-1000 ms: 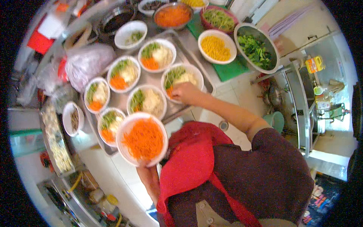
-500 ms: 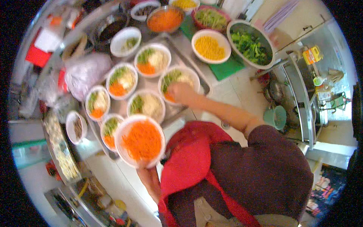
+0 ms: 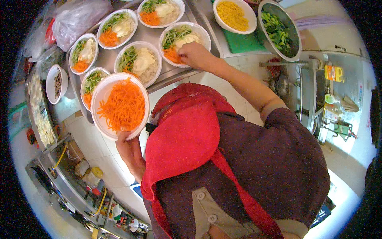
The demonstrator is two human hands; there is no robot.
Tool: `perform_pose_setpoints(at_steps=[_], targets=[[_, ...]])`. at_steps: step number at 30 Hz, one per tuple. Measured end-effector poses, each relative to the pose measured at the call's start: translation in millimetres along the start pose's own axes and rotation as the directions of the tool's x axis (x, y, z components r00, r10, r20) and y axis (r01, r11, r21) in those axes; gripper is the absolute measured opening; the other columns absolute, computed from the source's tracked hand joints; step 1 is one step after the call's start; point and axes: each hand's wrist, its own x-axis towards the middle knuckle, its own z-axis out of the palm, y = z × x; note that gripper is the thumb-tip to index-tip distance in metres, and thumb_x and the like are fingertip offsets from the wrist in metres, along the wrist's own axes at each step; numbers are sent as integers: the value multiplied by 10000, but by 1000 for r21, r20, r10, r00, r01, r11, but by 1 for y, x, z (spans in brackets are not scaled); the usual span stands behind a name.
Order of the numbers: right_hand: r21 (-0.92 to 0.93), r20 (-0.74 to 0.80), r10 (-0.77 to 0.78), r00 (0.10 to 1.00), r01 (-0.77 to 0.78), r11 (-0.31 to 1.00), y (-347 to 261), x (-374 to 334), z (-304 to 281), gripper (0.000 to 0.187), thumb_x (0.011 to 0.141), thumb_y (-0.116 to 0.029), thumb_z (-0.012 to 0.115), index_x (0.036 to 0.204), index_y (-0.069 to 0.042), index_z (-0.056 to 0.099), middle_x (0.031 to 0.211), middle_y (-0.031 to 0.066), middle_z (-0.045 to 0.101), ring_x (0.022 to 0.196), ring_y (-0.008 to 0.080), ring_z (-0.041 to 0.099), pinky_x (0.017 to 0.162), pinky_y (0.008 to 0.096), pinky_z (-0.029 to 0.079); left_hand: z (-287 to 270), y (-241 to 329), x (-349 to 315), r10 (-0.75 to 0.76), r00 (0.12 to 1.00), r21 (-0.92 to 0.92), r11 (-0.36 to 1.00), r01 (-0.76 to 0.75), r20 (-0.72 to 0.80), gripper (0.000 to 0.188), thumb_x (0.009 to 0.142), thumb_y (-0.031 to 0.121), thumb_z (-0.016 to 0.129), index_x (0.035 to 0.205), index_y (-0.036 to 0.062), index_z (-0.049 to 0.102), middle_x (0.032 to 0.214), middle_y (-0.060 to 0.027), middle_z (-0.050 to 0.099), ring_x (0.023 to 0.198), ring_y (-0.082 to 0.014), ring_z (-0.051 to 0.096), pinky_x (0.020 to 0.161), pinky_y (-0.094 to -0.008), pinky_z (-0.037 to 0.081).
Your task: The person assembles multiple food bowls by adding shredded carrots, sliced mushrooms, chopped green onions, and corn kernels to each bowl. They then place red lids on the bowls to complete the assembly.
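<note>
My left hand (image 3: 129, 147) grips the lower rim of a white bowl (image 3: 96, 115) heaped with shredded carrot (image 3: 123, 104). It holds this bowl over the near corner of a metal tray (image 3: 172, 76), where it covers part of a smaller bowl (image 3: 94, 77). At the tray's right side, my right hand (image 3: 197, 55) reaches into a white bowl (image 3: 207, 35) of rice, green shreds and a pale creamy topping. Its fingers are closed at the orange carrot strands there. Beside it, another bowl (image 3: 158, 72) holds rice, greens, a pale topping and some carrot, partly hidden.
Several similar filled bowls stand farther back on the tray. To the right are a bowl of corn (image 3: 235, 16), a green board (image 3: 244, 42) and a metal basin of leafy greens (image 3: 294, 42). A bowl of brown strips (image 3: 57, 83) and plastic bags (image 3: 75, 22) lie left.
The view has shifted, so the tray sits higher and the farthest bowls are out of frame. My right hand stays in the right-hand bowl; my left still holds the carrot bowl.
</note>
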Motion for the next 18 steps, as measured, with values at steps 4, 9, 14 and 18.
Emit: perform_pose_setpoints(at_steps=[4, 9, 14, 18], targets=[[49, -189, -9, 982, 19, 999, 8, 23, -8, 138, 734, -172, 581, 712, -44, 628, 676, 170, 583, 670, 346, 572, 632, 416, 456, 10, -7, 2, 27, 999, -51, 998, -28, -20, 651, 643, -4, 465, 1272, -52, 307, 1242, -196, 435, 1146, -325, 459, 959, -450, 406], [-33, 16, -12, 1000, 12, 999, -4, 52, 4, 213, 738, -247, 568, 705, -49, 642, 700, 182, 596, 660, 347, 573, 628, 440, 449, 21, -11, 0, 83, 993, -84, 992, -90, -89, 663, 642, -13, 472, 1281, -52, 303, 1250, -190, 429, 1140, -327, 462, 942, -447, 419], [29, -76, -60, 995, 62, 998, -21, 55, -18, 159, 761, -167, 571, 800, -27, 637, 780, 175, 605, 683, 335, 572, 624, 418, 454, 23, -10, -5, 71, 982, -110, 990, -92, -177, 685, 626, -51, 465, 1292, -18, 312, 1202, -180, 463, 1091, -312, 497, 921, -440, 431], [351, -174, -107, 979, 163, 922, -88, 72, -76, 146, 741, -77, 584, 868, -24, 632, 829, 162, 608, 775, 321, 588, 700, 385, 469, 34, -3, -6, 59, 991, -146, 986, -76, -119, 692, 608, -88, 437, 1285, -35, 305, 1202, -180, 463, 1120, -309, 479, 933, -391, 424]])
